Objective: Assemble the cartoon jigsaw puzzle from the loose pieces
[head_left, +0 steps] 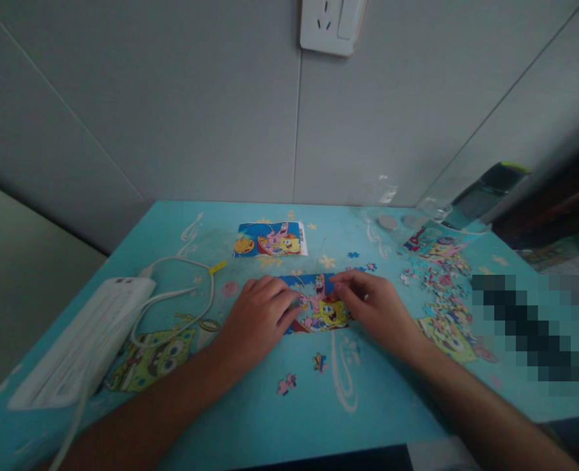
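Observation:
A partly assembled cartoon jigsaw puzzle [332, 313] lies on the table between my hands, with a gap in its upper middle. My left hand [264, 304] rests over its left side, fingers loosely bent and apart, covering that part. At the upper right edge, my right hand [365, 291] has thumb and index finger pinched together; anything between them is too small to make out. Two small groups of loose puzzle pieces, one pink [286, 384] and one darker [319, 362], lie nearer to me. Several blue pieces [352, 254] lie beyond my right hand.
A reference picture card [269, 239] lies behind the puzzle. Many loose pieces [441, 281] are heaped at right, by an open printed box [436, 242]. A white power strip [80, 340] and looping cable [212, 297] occupy the left. Clear containers [385, 193] and a dark bottle [488, 190] stand at back right.

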Demonstrator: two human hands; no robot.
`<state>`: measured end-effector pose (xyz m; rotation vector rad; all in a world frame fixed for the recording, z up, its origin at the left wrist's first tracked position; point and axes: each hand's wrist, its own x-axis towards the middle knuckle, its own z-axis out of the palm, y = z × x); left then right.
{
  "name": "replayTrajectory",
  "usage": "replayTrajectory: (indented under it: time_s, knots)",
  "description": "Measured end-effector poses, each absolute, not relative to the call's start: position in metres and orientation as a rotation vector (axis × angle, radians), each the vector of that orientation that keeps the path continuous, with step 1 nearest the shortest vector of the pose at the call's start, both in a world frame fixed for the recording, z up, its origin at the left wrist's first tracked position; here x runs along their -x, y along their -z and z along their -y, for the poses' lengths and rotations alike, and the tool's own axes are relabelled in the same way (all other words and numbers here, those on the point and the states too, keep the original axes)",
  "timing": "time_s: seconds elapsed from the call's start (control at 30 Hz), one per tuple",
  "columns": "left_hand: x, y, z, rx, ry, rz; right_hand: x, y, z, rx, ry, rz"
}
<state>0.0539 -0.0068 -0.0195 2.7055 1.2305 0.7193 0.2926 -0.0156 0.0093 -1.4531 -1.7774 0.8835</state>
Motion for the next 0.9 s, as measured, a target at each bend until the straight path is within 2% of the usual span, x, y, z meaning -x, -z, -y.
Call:
replayTrajectory:
  time_s: [0.63, 0.9]
  knots:
    - [-0.063, 0.018, -0.006, -2.699, -0.747, -1.297, -0.297, -0.014, 0.019, 1.449, -0.829, 1.808]
    - [-0.072, 0.017, -0.013, -2.771, -0.588, -1.279, -0.301, -0.016, 0.017, 1.537, -0.685, 1.787]
